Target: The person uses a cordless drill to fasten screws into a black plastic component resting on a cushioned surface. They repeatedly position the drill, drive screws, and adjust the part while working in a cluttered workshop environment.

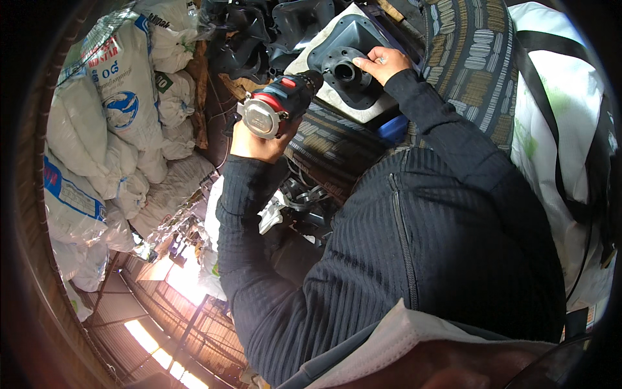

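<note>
My left hand point(254, 144) grips a red and black power drill point(280, 104), its nose pointing at a dark grey plastic part point(350, 55) with a round socket. That part lies on a white sheet point(337, 97) at the top middle. On the part's right edge rests my right hand point(383, 63), fingers spread flat, just beside the socket. Both arms wear dark ribbed sleeves.
Stacked white sacks point(123, 110) fill the left side. More dark plastic parts point(272, 29) lie at the top. A patterned cloth point(473, 58) and a white bag with black straps point(564, 129) are on the right. Metal pieces point(304, 198) sit below the drill.
</note>
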The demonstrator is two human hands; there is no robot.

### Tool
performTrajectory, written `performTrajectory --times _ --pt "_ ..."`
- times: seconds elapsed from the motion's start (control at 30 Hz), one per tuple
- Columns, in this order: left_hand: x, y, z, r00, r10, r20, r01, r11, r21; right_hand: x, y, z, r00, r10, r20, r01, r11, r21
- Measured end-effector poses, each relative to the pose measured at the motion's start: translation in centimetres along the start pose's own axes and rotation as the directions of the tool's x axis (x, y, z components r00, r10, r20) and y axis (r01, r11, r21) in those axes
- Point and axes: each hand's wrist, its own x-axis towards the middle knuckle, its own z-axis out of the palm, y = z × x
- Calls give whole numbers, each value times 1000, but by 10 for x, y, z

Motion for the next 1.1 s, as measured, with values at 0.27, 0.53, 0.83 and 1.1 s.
performTrajectory --times 0.27,0.53,0.83,1.1 --pt "20 1 -6 990 -10 141 2 999 54 -4 5 5 996 73 52 -83 972 221" --pt "20 -14 -2 964 -25 265 -83 918 387 -5 13 10 995 81 60 -96 945 314" --pt "6 -2 11 995 -64 72 42 961 275 4 17 15 1000 22 22 -28 942 334" --pt "-54 40 36 976 54 -210 -100 972 -211 -8 -2 -36 843 -258 472 -457 120 881"
